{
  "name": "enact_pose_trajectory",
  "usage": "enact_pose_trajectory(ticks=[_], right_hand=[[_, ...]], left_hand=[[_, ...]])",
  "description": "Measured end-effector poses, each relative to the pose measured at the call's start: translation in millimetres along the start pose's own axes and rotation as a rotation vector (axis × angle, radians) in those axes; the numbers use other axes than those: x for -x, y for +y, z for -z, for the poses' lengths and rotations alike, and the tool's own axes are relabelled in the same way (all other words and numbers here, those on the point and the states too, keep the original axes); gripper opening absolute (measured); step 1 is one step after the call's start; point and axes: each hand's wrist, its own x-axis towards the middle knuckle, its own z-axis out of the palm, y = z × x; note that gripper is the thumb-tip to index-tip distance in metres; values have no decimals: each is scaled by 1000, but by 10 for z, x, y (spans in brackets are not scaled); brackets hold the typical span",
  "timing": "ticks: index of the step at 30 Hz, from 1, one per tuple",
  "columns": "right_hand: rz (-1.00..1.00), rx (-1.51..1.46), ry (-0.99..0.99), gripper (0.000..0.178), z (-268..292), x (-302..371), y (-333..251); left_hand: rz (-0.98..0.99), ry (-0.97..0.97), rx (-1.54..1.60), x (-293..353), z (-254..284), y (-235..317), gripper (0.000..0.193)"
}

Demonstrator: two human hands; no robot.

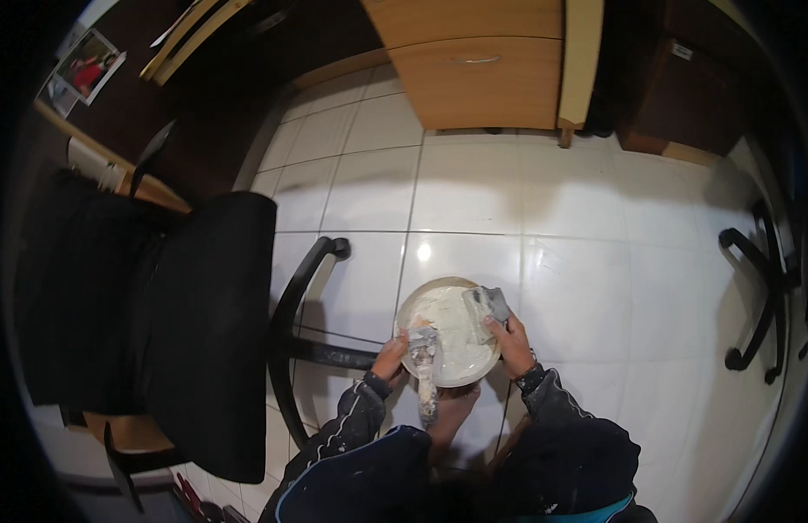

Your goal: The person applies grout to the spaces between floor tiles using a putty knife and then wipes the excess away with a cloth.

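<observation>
A round bucket (460, 380) of creamy white paste (460, 336) stands low in front of me, near my legs. At its left side, my left hand (389, 359) is closed on a putty-smeared putty knife (424, 349); fingertips seem to show past its blade. The knife's caked handle points back toward me over the near rim. My right hand (514, 349) grips a grey, flat rectangular scraper (485, 305), coated with paste, above the bucket's far right part. Its thumb lies on the scraper's face, while the other fingers are partly hidden.
A black office chair (216, 340) stands close on the left, one leg of its base (334, 353) reaching toward the bucket. Another chair base (766, 292) is at the far right. Wooden drawers (487, 83) stand ahead on the white tiled floor (578, 296).
</observation>
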Motion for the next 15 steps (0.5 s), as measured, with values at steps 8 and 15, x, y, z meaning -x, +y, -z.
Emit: enact_pose_trajectory(ticks=[8,15], right_hand=[[-119,-159,104,39,41,-116,164],[-6,-193,134,36,132,-266,344]], left_hand=[[-34,138,-37,584,7,-85,65],[-60,388,-85,1284,169,-646,43]])
